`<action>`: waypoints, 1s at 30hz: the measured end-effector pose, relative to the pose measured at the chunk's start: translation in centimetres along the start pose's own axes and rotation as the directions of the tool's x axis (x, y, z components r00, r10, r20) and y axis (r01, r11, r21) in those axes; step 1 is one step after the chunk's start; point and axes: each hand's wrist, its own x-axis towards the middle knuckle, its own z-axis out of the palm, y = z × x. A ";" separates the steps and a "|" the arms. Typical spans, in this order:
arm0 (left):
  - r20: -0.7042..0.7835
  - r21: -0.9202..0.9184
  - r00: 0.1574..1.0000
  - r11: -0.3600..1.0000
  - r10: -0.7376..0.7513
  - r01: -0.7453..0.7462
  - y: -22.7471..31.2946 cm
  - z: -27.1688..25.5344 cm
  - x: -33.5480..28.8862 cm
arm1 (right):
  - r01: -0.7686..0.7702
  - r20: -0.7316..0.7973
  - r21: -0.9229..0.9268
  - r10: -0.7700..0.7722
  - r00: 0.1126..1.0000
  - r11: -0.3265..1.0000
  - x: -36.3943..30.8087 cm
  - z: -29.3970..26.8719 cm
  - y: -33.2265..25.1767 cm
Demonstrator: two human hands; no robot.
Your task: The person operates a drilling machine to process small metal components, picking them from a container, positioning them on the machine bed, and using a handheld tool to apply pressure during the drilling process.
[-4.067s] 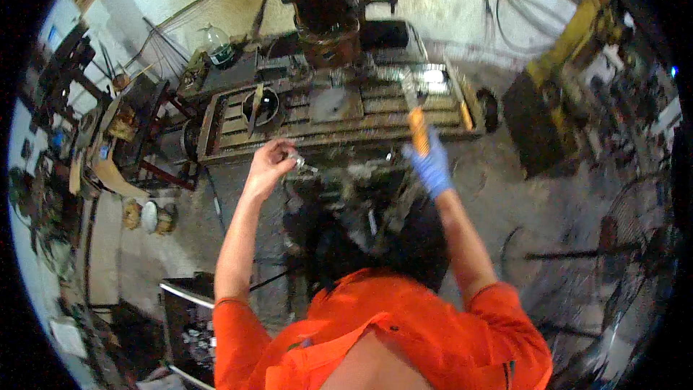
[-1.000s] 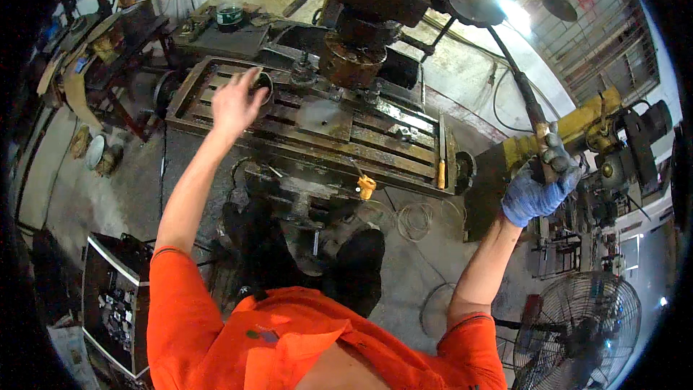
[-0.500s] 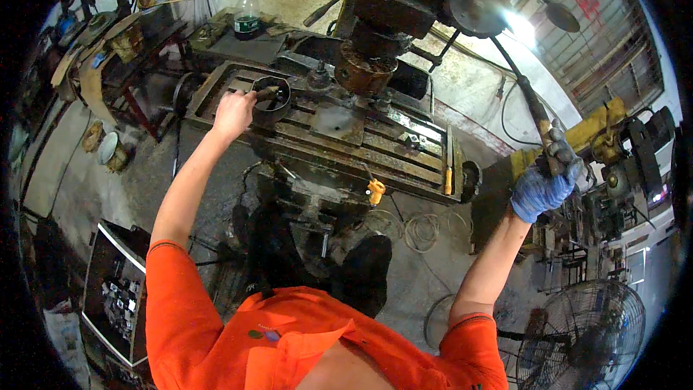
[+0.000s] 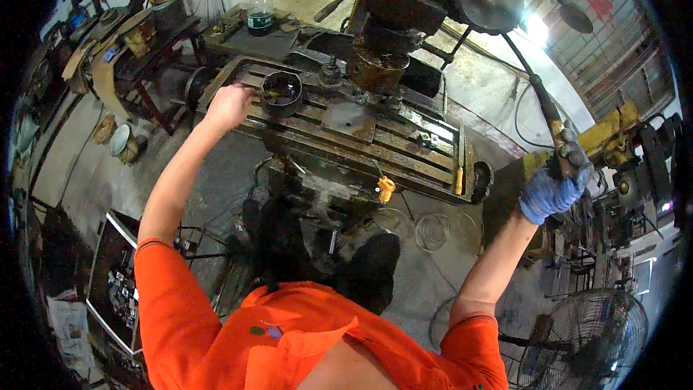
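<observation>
My bare left hand (image 4: 231,106) is closed on the handle of what looks like a small brush (image 4: 270,94). Its far end dips into a round black pot (image 4: 284,107) with dark liquid inside. That pot stands on the slotted metal machine table (image 4: 404,146), toward its left end. On the other side, my right hand (image 4: 554,189), in a blue-grey glove, is wrapped around the grip of a long lever (image 4: 546,108). The lever slants up to the machine head. Below that head, a flat metal plate (image 4: 348,120) lies on the table between the two hands.
A yellow-handled tool (image 4: 459,179) lies at the table's right end. Something yellow (image 4: 385,189) hangs at the front edge. A bottle (image 4: 260,11) stands behind, a floor fan (image 4: 592,339) at lower right, and a bin of metal parts (image 4: 119,285) at lower left.
The whole view has shifted a little. My left hand has drawn back leftward from the pot with the brush, whose end is still over it. My right hand keeps its hold on the lever.
</observation>
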 end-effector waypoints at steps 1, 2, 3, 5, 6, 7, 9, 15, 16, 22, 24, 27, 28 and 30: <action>0.003 -0.002 1.000 1.000 0.018 -0.018 -0.5 -0.5 -0.8 | -0.001 -0.012 0.000 0.001 1.000 1.000 -0.1 0.2 -0.1; 0.005 -0.008 0.999 0.999 0.038 -0.038 -0.6 -1.1 -1.4 | 0.001 -0.024 -0.004 -0.001 1.000 1.000 -0.2 0.3 -0.3; -0.002 -0.044 0.998 0.997 0.060 -0.060 -0.4 -2.1 -2.0 | 0.016 -0.001 0.008 -0.016 1.000 1.000 -0.1 -0.5 0.1; 0.004 -0.034 0.998 0.997 0.066 -0.066 -1.2 -3.2 -2.5 | 0.002 0.003 -0.030 -0.001 1.000 1.000 -0.1 -0.3 0.0; 0.006 -0.030 0.997 0.997 0.071 -0.071 -1.4 -3.6 -2.7 | -0.004 0.004 -0.050 0.005 1.000 0.999 0.0 -0.3 -0.1; -0.010 -0.005 0.998 0.998 0.059 -0.059 -1.3 -4.0 -2.6 | 0.014 0.012 -0.079 -0.013 1.000 0.997 -0.1 -0.5 0.0; -0.176 -0.242 0.982 0.970 -0.073 0.028 -1.6 -2.8 -2.7 | 0.055 0.027 -0.130 -0.052 0.998 0.990 -0.1 -0.8 0.3; 0.187 -0.828 0.918 0.447 -0.351 0.340 7.2 2.0 -0.2 | -0.009 -0.023 0.001 0.009 1.000 1.000 0.5 0.2 0.0; 0.207 -0.833 0.917 0.430 -0.340 0.347 8.8 3.0 0.8 | -0.026 -0.007 0.031 0.027 1.000 0.999 0.6 -0.1 0.2; -0.059 -0.733 0.899 0.630 -0.433 0.256 13.1 10.7 6.4 | 0.042 -0.005 -0.197 -0.044 0.999 0.980 -1.1 0.1 0.1; -0.027 -0.704 0.899 0.647 -0.436 0.292 14.4 11.7 6.9 | 0.001 -0.022 -0.058 -0.002 1.000 0.998 -1.1 0.2 0.0; -0.069 -0.711 0.900 0.654 -0.430 0.258 15.0 13.6 6.7 | 0.032 0.028 -0.063 -0.031 0.999 0.998 -1.2 -0.2 0.2; -0.097 -0.721 0.899 0.653 -0.427 0.233 14.9 14.2 6.4 | 0.065 0.044 -0.100 -0.061 0.997 0.993 -1.5 -0.2 0.3; -0.006 -0.705 0.912 0.649 -0.411 0.288 15.3 13.0 6.0 | 0.098 0.038 -0.241 -0.092 0.995 0.966 -2.0 -0.3 0.5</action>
